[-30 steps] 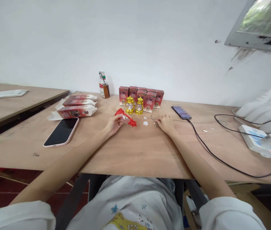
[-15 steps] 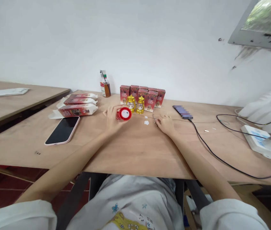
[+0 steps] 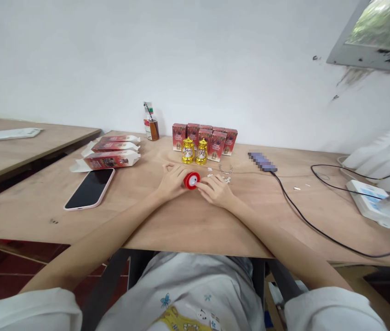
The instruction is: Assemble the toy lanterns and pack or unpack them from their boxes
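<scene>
A small red toy lantern (image 3: 191, 180) with a round white underside facing me sits between both hands on the wooden table (image 3: 195, 216). My left hand (image 3: 173, 181) is wrapped round its left side. My right hand (image 3: 215, 189) touches its right side with pinched fingertips; anything they hold is too small to see. Two gold lanterns (image 3: 194, 151) stand upright behind, in front of a row of red boxes (image 3: 204, 135). Tiny white and metal parts (image 3: 223, 173) lie just beyond my right hand.
A black phone (image 3: 90, 188) lies face up at left, beside folded red cartons (image 3: 110, 151). A small bottle (image 3: 151, 123) stands by the wall. A black cable (image 3: 305, 216) runs from a dark device (image 3: 262, 162) to a white power strip (image 3: 381, 208) at right.
My left hand turned the red lantern so its white base faces me and brought it nearer. My right hand left the small parts and came over to the lantern.
</scene>
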Motion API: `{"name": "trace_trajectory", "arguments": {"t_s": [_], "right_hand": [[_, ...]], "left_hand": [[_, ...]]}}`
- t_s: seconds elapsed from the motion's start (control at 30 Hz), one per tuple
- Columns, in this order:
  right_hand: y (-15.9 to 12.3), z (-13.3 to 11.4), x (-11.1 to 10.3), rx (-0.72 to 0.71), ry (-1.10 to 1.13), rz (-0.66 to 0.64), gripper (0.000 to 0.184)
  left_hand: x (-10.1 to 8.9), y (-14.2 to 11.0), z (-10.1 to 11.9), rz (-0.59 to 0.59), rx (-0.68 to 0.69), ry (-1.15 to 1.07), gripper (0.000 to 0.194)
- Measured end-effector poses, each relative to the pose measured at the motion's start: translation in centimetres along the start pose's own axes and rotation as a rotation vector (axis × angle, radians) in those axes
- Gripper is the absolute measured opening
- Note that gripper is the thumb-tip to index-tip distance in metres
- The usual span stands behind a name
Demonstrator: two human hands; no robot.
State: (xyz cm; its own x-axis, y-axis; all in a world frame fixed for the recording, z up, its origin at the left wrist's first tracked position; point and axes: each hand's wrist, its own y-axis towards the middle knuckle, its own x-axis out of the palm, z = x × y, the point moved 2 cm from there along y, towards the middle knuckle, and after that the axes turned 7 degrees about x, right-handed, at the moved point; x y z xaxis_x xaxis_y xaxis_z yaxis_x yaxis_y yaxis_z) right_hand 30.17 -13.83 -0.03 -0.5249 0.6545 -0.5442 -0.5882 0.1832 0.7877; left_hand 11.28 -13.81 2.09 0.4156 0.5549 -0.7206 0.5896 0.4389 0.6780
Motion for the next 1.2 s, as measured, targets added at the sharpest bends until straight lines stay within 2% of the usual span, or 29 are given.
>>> {"name": "trace_trajectory", "arguments": {"t_s": [0.17, 0.37, 0.5, 0.73, 0.87, 1.0, 1.2], "right_hand": [[0.2, -0.2, -0.2, -0.036, -0.023, -0.004, 0.013], [-0.1, 0.1, 0.0, -0.112, -0.012, -0.046, 0.016], [-0.3, 0.0, 0.6, -0.109, 0.003, -0.078, 0.019], [-0.4, 1.2, 1.3, 0.058, 0.159, 0.031, 0.015], [-0.7, 2.4, 1.3, 0.134, 0.117, 0.030, 0.020], [-0.8, 2.4, 1.1, 0.071, 0.041, -0.030, 0.020], [-0.5, 1.0, 0.6, -0.070, -0.003, -0.063, 0.017]], "left_hand": [[0.3, 0.2, 0.8, -0.085, 0.139, 0.027, 0.025], [0.6, 0.2, 1.0, -0.097, 0.187, 0.041, 0.026], [0.6, 0.2, 0.9, -0.117, 0.167, 0.038, 0.027], [0.2, 0.3, 0.8, -0.073, 0.052, 0.055, 0.035], [0.2, 0.2, 0.3, -0.080, -0.005, 0.067, 0.032], [0.2, 0.2, 0.3, -0.079, 0.001, 0.068, 0.032], [0.3, 0.3, 1.1, -0.125, 0.090, 0.039, 0.030]]}}
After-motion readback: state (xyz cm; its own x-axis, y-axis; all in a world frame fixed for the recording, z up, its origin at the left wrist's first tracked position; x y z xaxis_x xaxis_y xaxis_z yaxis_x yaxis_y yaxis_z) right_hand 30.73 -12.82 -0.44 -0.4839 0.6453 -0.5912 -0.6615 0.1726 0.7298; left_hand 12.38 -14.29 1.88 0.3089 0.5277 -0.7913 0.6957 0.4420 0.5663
